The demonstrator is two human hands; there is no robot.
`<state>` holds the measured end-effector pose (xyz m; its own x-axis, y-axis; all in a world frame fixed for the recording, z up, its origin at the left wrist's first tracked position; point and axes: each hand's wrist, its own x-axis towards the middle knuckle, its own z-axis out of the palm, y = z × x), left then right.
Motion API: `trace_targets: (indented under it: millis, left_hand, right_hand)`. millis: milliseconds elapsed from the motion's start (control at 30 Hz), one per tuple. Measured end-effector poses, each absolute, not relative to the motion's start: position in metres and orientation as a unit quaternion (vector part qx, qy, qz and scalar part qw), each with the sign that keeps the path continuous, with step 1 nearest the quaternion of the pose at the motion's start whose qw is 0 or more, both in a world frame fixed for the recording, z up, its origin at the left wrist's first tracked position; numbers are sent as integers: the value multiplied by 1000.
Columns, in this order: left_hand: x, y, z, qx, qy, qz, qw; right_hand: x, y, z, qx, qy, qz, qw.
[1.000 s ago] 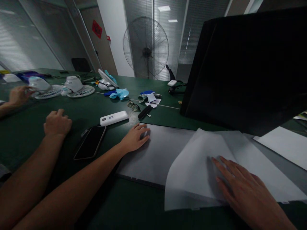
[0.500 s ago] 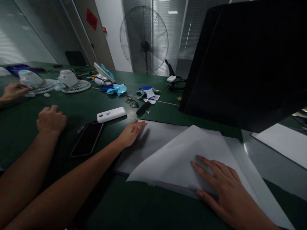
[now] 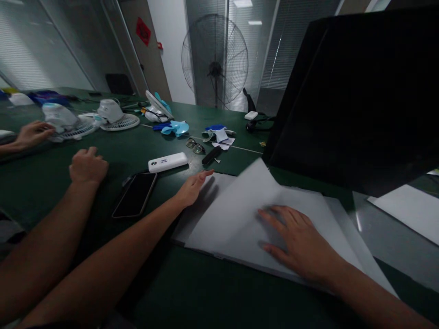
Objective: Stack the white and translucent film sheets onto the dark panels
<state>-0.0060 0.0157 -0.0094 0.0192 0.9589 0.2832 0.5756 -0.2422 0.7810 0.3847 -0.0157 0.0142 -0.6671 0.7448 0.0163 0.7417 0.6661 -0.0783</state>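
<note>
A white sheet (image 3: 229,210) lies turned over at an angle across a pad of large white paper (image 3: 308,196) on the green table, its far corner raised. My right hand (image 3: 302,240) rests on the sheet with fingers spread. At the pad's left edge, my left hand (image 3: 192,188) is stretched out, fingers extended toward the far corner; its underside is hidden. Left of that forearm lies a dark phone (image 3: 135,195), with a white oblong device (image 3: 168,162) just beyond it.
Another person's closed hand (image 3: 88,167) rests at the left; a further hand (image 3: 36,133) is near white fan parts (image 3: 118,119). Glasses (image 3: 195,145), a black case (image 3: 211,156) and blue fan blades (image 3: 175,128) lie beyond the pad. A dark monitor (image 3: 356,100) fills the right.
The turned sheet has swung leftward over more of the pad, its far corner now higher. My right hand has slid left with it. The left hand stays at the pad's edge.
</note>
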Motion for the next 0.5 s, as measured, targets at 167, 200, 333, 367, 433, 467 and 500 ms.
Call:
trace_targets:
  millis: [167,200,333,367,433,467,500]
  left_hand:
    - [-7,17,-10,655,563,441,246]
    - [-7,19,-10,651,567,441,244]
    - [-9,23,-9,648,620,397,196]
    - [-10,24,-9,655,629,379,176]
    - [-12,26,-9,677,633,346,144]
    - [-12,27,-10,689,631,332,134]
    - [-13,28,-11,698,628,321,127]
  right_hand:
    - [348,21,24,-376,-925,43,27]
    - [341,29,24,-368,-928,48,25]
    - [314,54,21,-340,-938,64,9]
    - [307,57,19,-334,-940,67,2]
    - [294,62,15,-323,-944,73,-9]
    - [288,63,13,-318,-945,75,-12]
    - [282,64,10,-313,-946,77,-13]
